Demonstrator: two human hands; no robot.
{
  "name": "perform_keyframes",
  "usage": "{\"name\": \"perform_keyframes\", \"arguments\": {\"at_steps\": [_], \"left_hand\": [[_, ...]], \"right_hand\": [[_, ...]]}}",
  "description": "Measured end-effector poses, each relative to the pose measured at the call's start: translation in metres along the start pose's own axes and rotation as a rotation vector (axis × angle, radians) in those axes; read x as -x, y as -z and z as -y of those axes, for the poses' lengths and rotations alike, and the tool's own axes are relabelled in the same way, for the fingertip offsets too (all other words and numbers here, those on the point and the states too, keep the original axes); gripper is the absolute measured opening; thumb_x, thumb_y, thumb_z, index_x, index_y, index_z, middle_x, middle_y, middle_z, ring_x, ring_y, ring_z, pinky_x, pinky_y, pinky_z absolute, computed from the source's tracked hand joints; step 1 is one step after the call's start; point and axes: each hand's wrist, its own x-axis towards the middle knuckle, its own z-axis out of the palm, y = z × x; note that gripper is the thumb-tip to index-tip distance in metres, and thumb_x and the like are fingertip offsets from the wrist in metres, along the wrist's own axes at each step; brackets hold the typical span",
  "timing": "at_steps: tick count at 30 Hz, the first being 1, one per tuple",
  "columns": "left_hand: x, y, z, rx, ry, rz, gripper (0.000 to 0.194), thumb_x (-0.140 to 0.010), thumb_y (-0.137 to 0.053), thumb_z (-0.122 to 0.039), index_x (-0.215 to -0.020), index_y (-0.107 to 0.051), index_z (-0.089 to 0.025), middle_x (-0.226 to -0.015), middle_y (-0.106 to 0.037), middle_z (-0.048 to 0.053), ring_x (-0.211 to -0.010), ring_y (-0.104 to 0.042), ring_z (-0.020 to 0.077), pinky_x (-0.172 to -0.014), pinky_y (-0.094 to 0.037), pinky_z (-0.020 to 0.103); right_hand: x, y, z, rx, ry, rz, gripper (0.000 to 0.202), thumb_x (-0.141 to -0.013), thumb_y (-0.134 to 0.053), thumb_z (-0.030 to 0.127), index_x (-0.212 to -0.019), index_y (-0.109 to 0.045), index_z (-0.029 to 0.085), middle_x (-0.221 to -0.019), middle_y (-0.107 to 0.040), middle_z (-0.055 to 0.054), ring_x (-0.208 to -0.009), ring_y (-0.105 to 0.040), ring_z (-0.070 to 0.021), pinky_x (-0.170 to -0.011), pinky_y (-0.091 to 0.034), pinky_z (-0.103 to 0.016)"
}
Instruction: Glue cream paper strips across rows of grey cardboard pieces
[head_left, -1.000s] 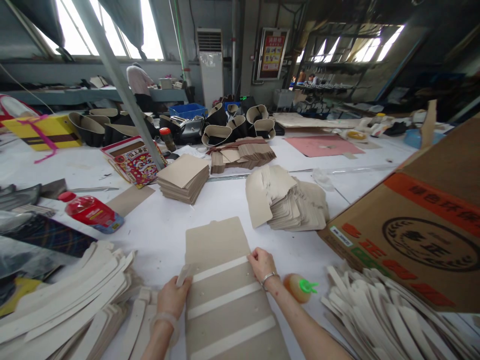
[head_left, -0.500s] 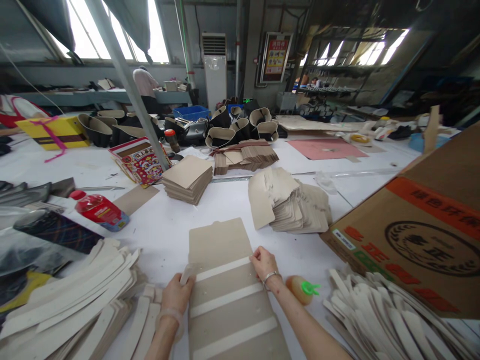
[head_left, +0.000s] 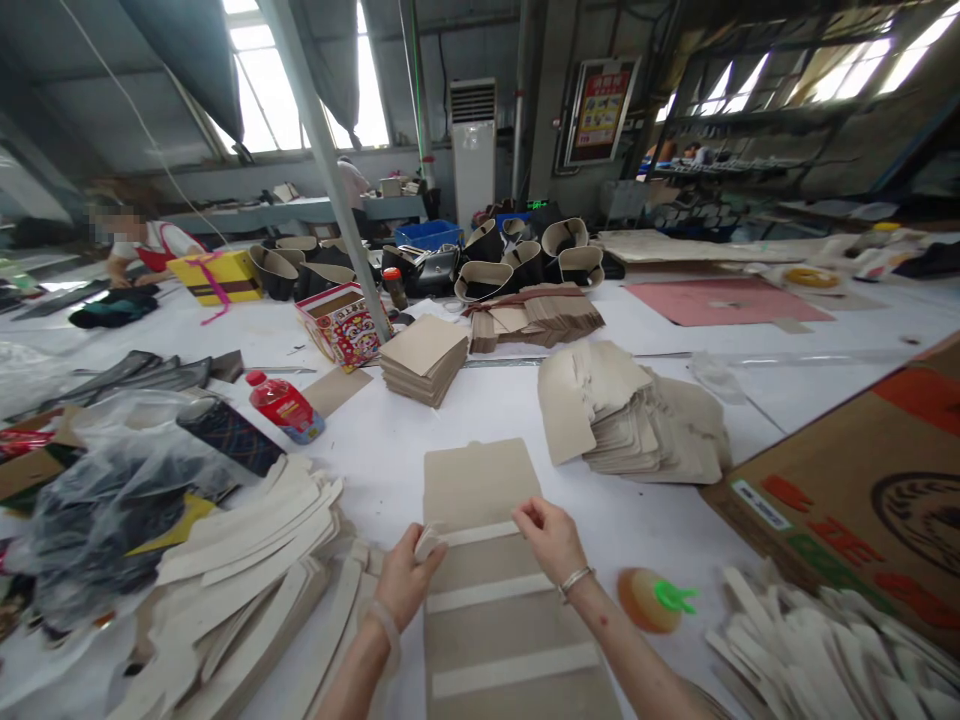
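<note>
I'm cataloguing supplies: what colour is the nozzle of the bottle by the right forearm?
The nozzle is bright green; it shows best in the head view.

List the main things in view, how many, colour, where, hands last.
Panel: one, beige, front centre
Strips: three, pale, across the panel
Strip piles: two or more, pale, front left and right
Board stack: one, beige, left of centre
Rounded pieces: one pile, beige, right of centre
Squeeze bottle: one, amber and green, front right
Plastic bottle: one, red and blue, left
Carton: one, brown, right edge
Patterned box: one, red, back left
Ribboned box: one, yellow, back left
Sheet: one, pink, back right
Curved pieces: several, black and beige, back
Left hand: one, bare, panel's left edge, pinching small pale piece
Right hand: one, bare, farthest strip's right end
</note>
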Motion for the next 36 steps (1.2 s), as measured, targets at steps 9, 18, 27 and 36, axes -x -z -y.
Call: {"name": "perform_keyframes", "arguments": {"at_steps": [9, 18, 27, 36], "left_hand": [[0.023, -0.002, -0.041, 0.172, -0.015, 0.024, 0.007, -0.072, -0.049, -0.024, -0.077, -0.052, -0.019, -0.069, -0.061, -0.002, -0.067, -0.054, 0.0136, -0.06, -0.036, 0.022], [0.035, -0.004, -0.049, 0.174, -0.073, 0.123, 0.015, -0.08, -0.044, -0.033, -0.07, -0.047, -0.021, -0.061, -0.057, -0.003, -0.06, -0.051, 0.0122, -0.057, -0.034, 0.022], [0.038, 0.007, -0.059, 0.62, 0.014, 0.357, 0.022, -0.073, -0.055, -0.036, -0.084, -0.053, -0.018, -0.063, -0.05, -0.004, -0.057, -0.042, 0.0093, -0.056, -0.034, 0.021], [0.039, 0.01, -0.062, 0.564, -0.024, 0.37, 0.012, -0.069, -0.055, -0.029, -0.073, -0.054, -0.018, -0.067, -0.055, -0.002, -0.067, -0.047, 0.0126, -0.063, -0.037, 0.023]], "right_hand": [[0.047, -0.038, 0.066, -0.404, -0.023, 0.212, 0.016, -0.064, -0.065, 0.029, -0.065, -0.054, 0.017, -0.051, -0.049, 0.006, -0.045, -0.039, -0.0062, -0.043, -0.031, -0.018], [0.045, -0.045, 0.058, -0.598, -0.212, 0.271, 0.031, -0.065, -0.062, 0.045, -0.065, -0.047, 0.018, -0.045, -0.053, 0.005, -0.03, -0.043, -0.0075, -0.028, -0.03, -0.018], [0.048, -0.038, 0.051, -0.949, -0.294, 0.409, 0.036, -0.06, -0.069, 0.045, -0.068, -0.051, 0.015, -0.052, -0.059, 0.002, -0.031, -0.044, -0.0053, -0.03, -0.032, -0.016], [0.046, -0.029, 0.049, -0.912, -0.37, 0.462, 0.026, -0.063, -0.063, 0.039, -0.067, -0.054, 0.014, -0.052, -0.059, 0.002, -0.032, -0.047, -0.0072, -0.029, -0.03, -0.015]]}}
